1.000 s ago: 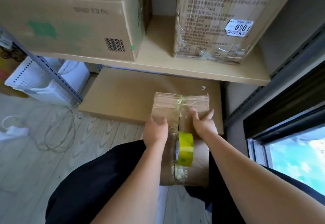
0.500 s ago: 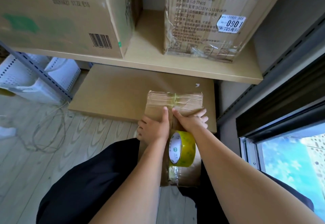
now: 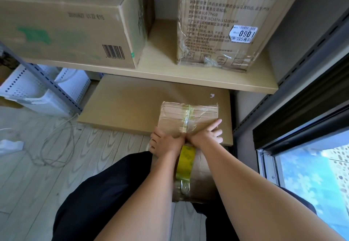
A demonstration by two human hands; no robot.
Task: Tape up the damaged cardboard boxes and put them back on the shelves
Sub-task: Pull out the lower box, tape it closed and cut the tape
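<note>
Both hands press flat on the box [image 3: 188, 119] top at its taped seam: left hand [image 3: 167, 143] and right hand [image 3: 204, 135], grip released, fingers spread. Tape roll [image 3: 186, 162] stands just behind them; box lies below the shelf [image 3: 207, 82].

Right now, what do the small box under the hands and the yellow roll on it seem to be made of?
The small box looks like brown corrugated cardboard, matt and creased, with glossy clear tape along its seam. The yellow roll seems to be plastic packing tape: its surface is smooth, slightly shiny and translucent yellow. Its core is hidden.
</note>
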